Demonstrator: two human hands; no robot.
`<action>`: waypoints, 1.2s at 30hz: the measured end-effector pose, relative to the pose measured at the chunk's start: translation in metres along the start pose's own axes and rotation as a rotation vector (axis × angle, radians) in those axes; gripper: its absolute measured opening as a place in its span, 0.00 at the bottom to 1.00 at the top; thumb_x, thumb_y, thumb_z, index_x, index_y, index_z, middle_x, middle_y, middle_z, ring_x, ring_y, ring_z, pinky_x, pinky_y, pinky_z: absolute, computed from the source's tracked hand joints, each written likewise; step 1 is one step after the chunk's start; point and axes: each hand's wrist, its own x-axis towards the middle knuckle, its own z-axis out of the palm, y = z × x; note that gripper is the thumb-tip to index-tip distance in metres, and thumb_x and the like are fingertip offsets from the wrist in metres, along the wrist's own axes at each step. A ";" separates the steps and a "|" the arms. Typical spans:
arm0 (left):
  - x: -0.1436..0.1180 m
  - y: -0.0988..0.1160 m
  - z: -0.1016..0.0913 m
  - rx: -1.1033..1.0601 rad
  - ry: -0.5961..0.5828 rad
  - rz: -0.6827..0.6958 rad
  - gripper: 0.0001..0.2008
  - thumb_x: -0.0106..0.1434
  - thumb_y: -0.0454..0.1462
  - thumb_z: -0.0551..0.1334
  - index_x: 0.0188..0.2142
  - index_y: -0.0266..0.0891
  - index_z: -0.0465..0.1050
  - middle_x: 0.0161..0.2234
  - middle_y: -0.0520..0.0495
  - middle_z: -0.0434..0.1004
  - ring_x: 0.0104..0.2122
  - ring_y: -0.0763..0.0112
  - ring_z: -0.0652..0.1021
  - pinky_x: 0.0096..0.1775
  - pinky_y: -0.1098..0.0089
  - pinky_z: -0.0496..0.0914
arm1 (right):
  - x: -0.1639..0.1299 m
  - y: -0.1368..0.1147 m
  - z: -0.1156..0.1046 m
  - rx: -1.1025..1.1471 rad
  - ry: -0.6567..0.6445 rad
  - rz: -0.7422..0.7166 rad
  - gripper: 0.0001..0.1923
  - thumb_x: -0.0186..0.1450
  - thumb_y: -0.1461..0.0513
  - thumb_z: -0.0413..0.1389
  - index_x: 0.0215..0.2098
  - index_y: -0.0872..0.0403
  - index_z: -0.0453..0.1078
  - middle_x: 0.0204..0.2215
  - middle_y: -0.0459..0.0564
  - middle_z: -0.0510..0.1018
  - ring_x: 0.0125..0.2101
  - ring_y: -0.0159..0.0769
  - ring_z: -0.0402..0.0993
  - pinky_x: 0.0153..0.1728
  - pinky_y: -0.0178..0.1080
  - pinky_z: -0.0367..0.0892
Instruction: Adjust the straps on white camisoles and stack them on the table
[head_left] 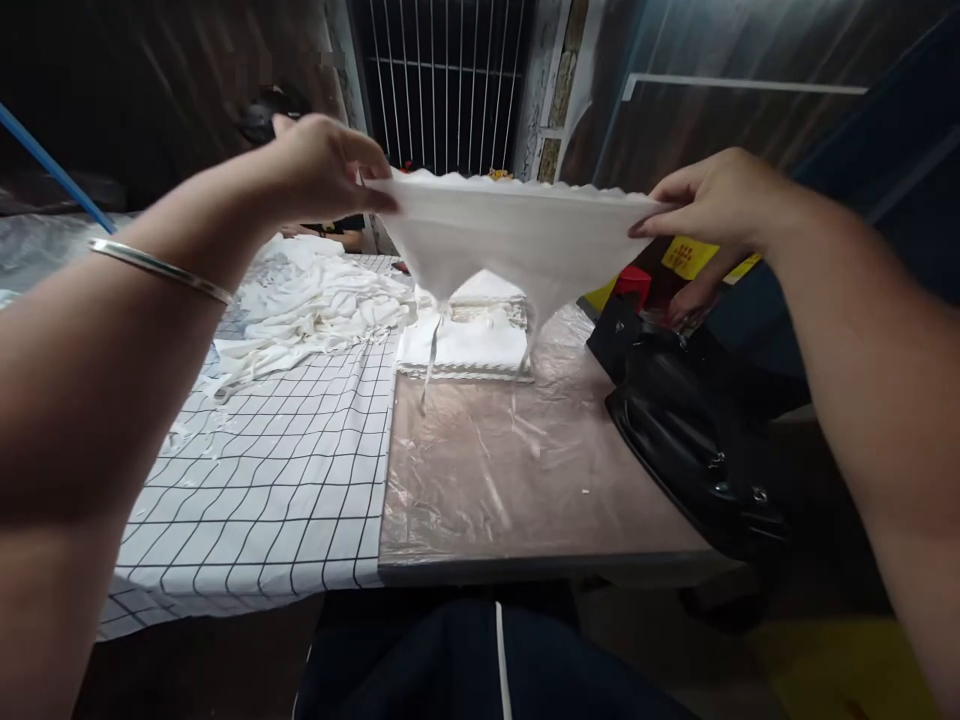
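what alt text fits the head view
Both hands, left and right, hold a white cloth piece stretched above a plastic-covered table. Stacked white cloths lie behind it, a checked cloth to the left.

dim room, dark walls; light falls from above onto the desk (525, 470), its plastic cover glaring softly. arms bulge at the edges; background is murky.

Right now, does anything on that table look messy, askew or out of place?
Yes: the loose white cloth pieces lie in a tangled heap on the checked cloth, unlike the neat folded stack beside it. The white piece is stretched evenly between the left hand and right hand.
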 end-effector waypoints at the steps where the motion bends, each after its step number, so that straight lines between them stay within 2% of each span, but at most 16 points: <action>1: -0.006 0.004 0.003 0.068 0.059 0.044 0.21 0.61 0.45 0.60 0.45 0.28 0.75 0.29 0.62 0.66 0.40 0.83 0.67 0.59 0.55 0.42 | -0.005 0.001 0.003 -0.037 0.020 0.015 0.37 0.57 0.45 0.51 0.46 0.71 0.73 0.36 0.52 0.78 0.35 0.29 0.68 0.32 0.43 0.54; 3: -0.033 0.011 0.021 0.194 0.134 0.119 0.17 0.62 0.45 0.63 0.39 0.29 0.77 0.30 0.57 0.69 0.40 0.77 0.67 0.58 0.53 0.46 | -0.025 0.007 0.023 -0.133 0.036 -0.014 0.31 0.60 0.47 0.51 0.45 0.67 0.75 0.33 0.51 0.78 0.37 0.32 0.69 0.34 0.44 0.53; 5: -0.078 0.017 0.055 0.196 0.073 0.169 0.12 0.63 0.41 0.62 0.33 0.32 0.78 0.29 0.52 0.72 0.39 0.71 0.68 0.56 0.51 0.50 | -0.062 0.016 0.063 -0.233 0.022 -0.103 0.20 0.63 0.54 0.55 0.43 0.61 0.78 0.29 0.51 0.78 0.37 0.36 0.69 0.37 0.46 0.52; 7: -0.134 0.024 0.098 0.187 -0.041 0.198 0.10 0.63 0.35 0.59 0.27 0.38 0.77 0.28 0.49 0.76 0.39 0.65 0.70 0.55 0.48 0.50 | -0.113 0.023 0.113 -0.279 0.013 -0.160 0.11 0.61 0.60 0.60 0.39 0.55 0.80 0.28 0.55 0.79 0.34 0.39 0.67 0.39 0.48 0.51; 9: -0.191 0.029 0.141 0.151 -0.161 0.224 0.12 0.62 0.30 0.56 0.28 0.43 0.76 0.31 0.48 0.78 0.39 0.62 0.71 0.52 0.51 0.53 | -0.169 0.026 0.163 -0.217 -0.073 -0.197 0.11 0.61 0.64 0.58 0.39 0.51 0.80 0.30 0.56 0.80 0.34 0.41 0.67 0.39 0.47 0.51; 11: -0.239 0.034 0.173 0.147 -0.258 0.255 0.15 0.61 0.26 0.54 0.27 0.43 0.75 0.30 0.48 0.78 0.38 0.61 0.72 0.50 0.54 0.55 | -0.219 0.025 0.199 -0.114 -0.144 -0.204 0.14 0.62 0.66 0.53 0.41 0.48 0.78 0.34 0.54 0.82 0.35 0.42 0.68 0.39 0.46 0.51; 12: -0.258 0.037 0.183 0.159 -0.263 0.244 0.15 0.61 0.26 0.54 0.27 0.43 0.74 0.29 0.47 0.77 0.38 0.61 0.72 0.49 0.54 0.56 | -0.238 0.023 0.211 -0.075 -0.162 -0.199 0.17 0.62 0.67 0.51 0.43 0.47 0.78 0.37 0.53 0.82 0.35 0.42 0.68 0.39 0.46 0.51; 14: -0.282 0.040 0.192 0.178 -0.255 0.211 0.14 0.61 0.26 0.54 0.28 0.42 0.74 0.31 0.47 0.77 0.38 0.60 0.72 0.47 0.55 0.56 | -0.266 0.019 0.222 -0.026 -0.165 -0.182 0.22 0.62 0.69 0.48 0.47 0.46 0.76 0.41 0.50 0.82 0.35 0.41 0.68 0.39 0.46 0.52; 17: -0.296 0.045 0.186 0.162 -0.240 0.183 0.13 0.61 0.25 0.55 0.33 0.42 0.75 0.35 0.46 0.78 0.40 0.58 0.73 0.46 0.55 0.56 | -0.283 0.013 0.220 -0.002 -0.131 -0.161 0.26 0.62 0.71 0.46 0.51 0.46 0.75 0.45 0.49 0.81 0.37 0.42 0.69 0.41 0.47 0.54; 20: -0.299 0.050 0.176 0.145 -0.241 0.199 0.13 0.62 0.26 0.54 0.37 0.42 0.75 0.34 0.47 0.78 0.39 0.58 0.74 0.46 0.55 0.55 | -0.289 0.010 0.218 0.032 -0.113 -0.163 0.26 0.62 0.72 0.46 0.51 0.45 0.75 0.45 0.49 0.81 0.40 0.43 0.70 0.43 0.49 0.56; 25: -0.308 0.056 0.172 0.089 -0.246 0.183 0.11 0.67 0.32 0.54 0.39 0.43 0.74 0.36 0.47 0.80 0.38 0.59 0.74 0.43 0.58 0.56 | -0.301 0.008 0.223 0.081 -0.089 -0.151 0.20 0.64 0.69 0.48 0.46 0.47 0.77 0.43 0.49 0.82 0.41 0.44 0.71 0.45 0.49 0.56; 27: -0.309 0.056 0.176 0.054 -0.207 0.112 0.11 0.68 0.33 0.53 0.42 0.43 0.74 0.34 0.47 0.81 0.36 0.61 0.75 0.42 0.59 0.56 | -0.303 0.006 0.224 0.107 -0.052 -0.120 0.16 0.66 0.66 0.49 0.45 0.48 0.76 0.41 0.50 0.82 0.40 0.44 0.73 0.45 0.48 0.57; 30: -0.302 0.058 0.184 0.053 -0.166 -0.082 0.10 0.68 0.38 0.54 0.43 0.39 0.72 0.29 0.47 0.79 0.31 0.62 0.75 0.43 0.58 0.56 | -0.300 -0.003 0.225 0.196 0.009 -0.029 0.10 0.67 0.59 0.52 0.42 0.50 0.75 0.37 0.51 0.82 0.37 0.42 0.74 0.44 0.46 0.59; 33: -0.290 0.063 0.194 0.036 -0.221 -0.246 0.14 0.65 0.44 0.59 0.45 0.38 0.72 0.31 0.45 0.79 0.34 0.60 0.75 0.42 0.58 0.57 | -0.291 -0.014 0.230 0.269 0.080 0.087 0.09 0.65 0.55 0.56 0.36 0.51 0.71 0.31 0.49 0.80 0.29 0.39 0.73 0.42 0.44 0.60; 36: -0.282 0.068 0.199 0.006 -0.308 -0.269 0.11 0.63 0.45 0.61 0.39 0.41 0.75 0.34 0.44 0.77 0.37 0.57 0.74 0.41 0.58 0.57 | -0.282 -0.021 0.235 0.263 0.078 0.103 0.08 0.63 0.55 0.57 0.36 0.51 0.69 0.27 0.47 0.78 0.27 0.39 0.71 0.40 0.43 0.60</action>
